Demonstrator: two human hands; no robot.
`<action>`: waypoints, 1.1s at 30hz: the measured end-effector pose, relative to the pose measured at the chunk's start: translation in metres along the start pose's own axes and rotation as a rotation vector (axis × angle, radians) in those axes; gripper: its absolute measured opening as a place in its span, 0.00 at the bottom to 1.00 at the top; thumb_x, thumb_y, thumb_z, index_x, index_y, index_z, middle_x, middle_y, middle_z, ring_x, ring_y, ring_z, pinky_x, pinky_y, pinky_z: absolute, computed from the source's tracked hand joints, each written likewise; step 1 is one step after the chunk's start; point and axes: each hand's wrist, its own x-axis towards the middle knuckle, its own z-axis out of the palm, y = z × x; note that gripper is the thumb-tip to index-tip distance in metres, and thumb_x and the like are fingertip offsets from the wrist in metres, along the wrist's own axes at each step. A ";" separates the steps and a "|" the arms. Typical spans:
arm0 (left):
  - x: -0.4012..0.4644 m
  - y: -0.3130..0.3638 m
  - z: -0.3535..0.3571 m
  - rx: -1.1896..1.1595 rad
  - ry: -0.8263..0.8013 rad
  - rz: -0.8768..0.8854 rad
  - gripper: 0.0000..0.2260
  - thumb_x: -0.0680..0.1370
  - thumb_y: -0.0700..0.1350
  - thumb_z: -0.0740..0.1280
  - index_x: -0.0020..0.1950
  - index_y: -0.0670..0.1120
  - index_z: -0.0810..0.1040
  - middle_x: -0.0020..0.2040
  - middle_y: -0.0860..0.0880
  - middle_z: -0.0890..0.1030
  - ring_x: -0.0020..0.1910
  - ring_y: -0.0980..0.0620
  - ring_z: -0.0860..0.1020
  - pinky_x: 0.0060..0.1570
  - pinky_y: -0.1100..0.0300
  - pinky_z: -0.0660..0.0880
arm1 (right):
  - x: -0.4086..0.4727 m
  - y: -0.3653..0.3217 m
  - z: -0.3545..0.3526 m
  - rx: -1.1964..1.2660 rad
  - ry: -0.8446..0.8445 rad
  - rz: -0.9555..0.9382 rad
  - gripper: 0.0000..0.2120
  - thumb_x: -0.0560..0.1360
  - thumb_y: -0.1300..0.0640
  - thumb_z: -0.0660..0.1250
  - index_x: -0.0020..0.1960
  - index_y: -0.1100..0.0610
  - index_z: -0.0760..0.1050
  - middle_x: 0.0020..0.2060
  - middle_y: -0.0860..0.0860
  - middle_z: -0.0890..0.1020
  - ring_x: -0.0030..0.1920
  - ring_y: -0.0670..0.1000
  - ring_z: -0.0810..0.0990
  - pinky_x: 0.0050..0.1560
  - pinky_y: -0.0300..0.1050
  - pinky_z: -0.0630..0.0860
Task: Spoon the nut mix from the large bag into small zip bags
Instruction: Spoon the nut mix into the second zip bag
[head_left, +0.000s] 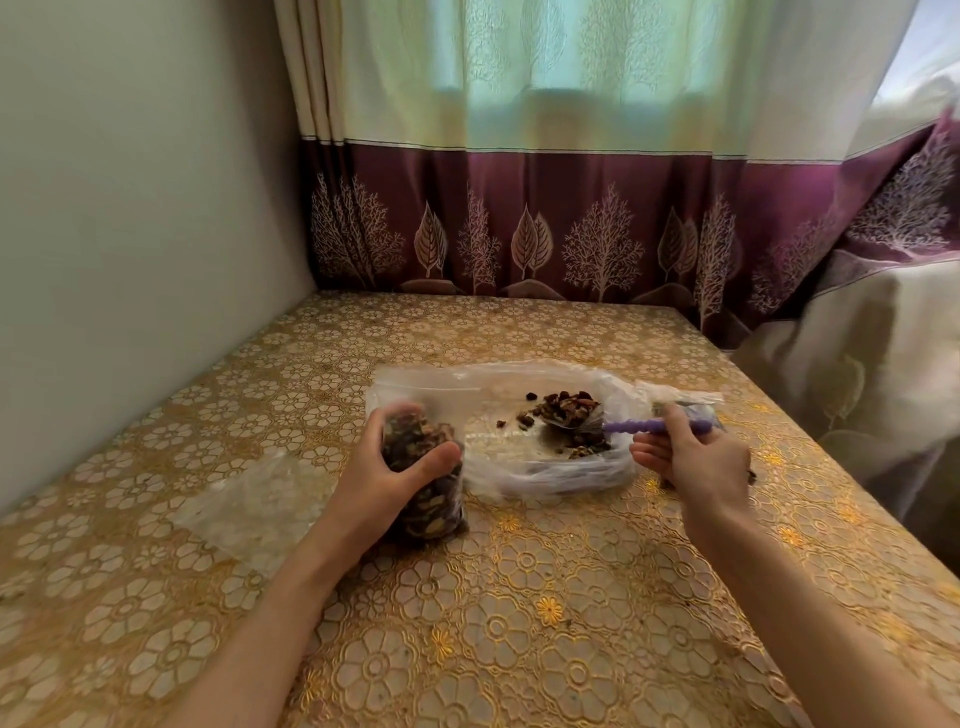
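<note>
My left hand (387, 470) clasps the nearly full small zip bag (423, 483) upright on the worktop (519, 623); my right hand (696, 462) pinches the purple spoon (628, 427) inside the large bag (519, 415). Another spoonful may overflow it.

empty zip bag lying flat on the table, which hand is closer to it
Left. The left hand, gripping the filled small bag, sits just right of the empty zip bag; the right hand is beyond the large bag.

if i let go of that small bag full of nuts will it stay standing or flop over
Probably it tips: the small zip bag is thin soft plastic, standing tall only in the left hand. Packed full, it likely feels heavy for its size. Its open top could spill nut mix on the table.
</note>
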 end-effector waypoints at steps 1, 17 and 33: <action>0.000 0.000 0.000 0.003 -0.001 0.000 0.26 0.59 0.59 0.75 0.52 0.62 0.68 0.52 0.55 0.74 0.51 0.55 0.74 0.43 0.62 0.75 | 0.001 0.001 0.001 -0.036 0.022 -0.031 0.13 0.79 0.57 0.62 0.38 0.61 0.77 0.32 0.57 0.82 0.28 0.47 0.81 0.31 0.35 0.79; 0.002 -0.002 0.001 0.029 0.002 0.014 0.24 0.59 0.59 0.70 0.53 0.62 0.69 0.53 0.55 0.75 0.51 0.57 0.75 0.43 0.62 0.75 | 0.002 0.014 0.012 0.000 -0.002 -0.010 0.13 0.78 0.59 0.62 0.38 0.54 0.81 0.34 0.51 0.84 0.36 0.47 0.83 0.40 0.37 0.81; 0.004 -0.004 0.000 0.028 0.023 0.006 0.23 0.60 0.57 0.71 0.53 0.63 0.69 0.53 0.57 0.74 0.51 0.59 0.74 0.43 0.62 0.75 | -0.025 -0.046 0.032 0.223 -0.166 -0.147 0.10 0.79 0.60 0.61 0.41 0.62 0.77 0.30 0.51 0.83 0.33 0.48 0.81 0.36 0.36 0.79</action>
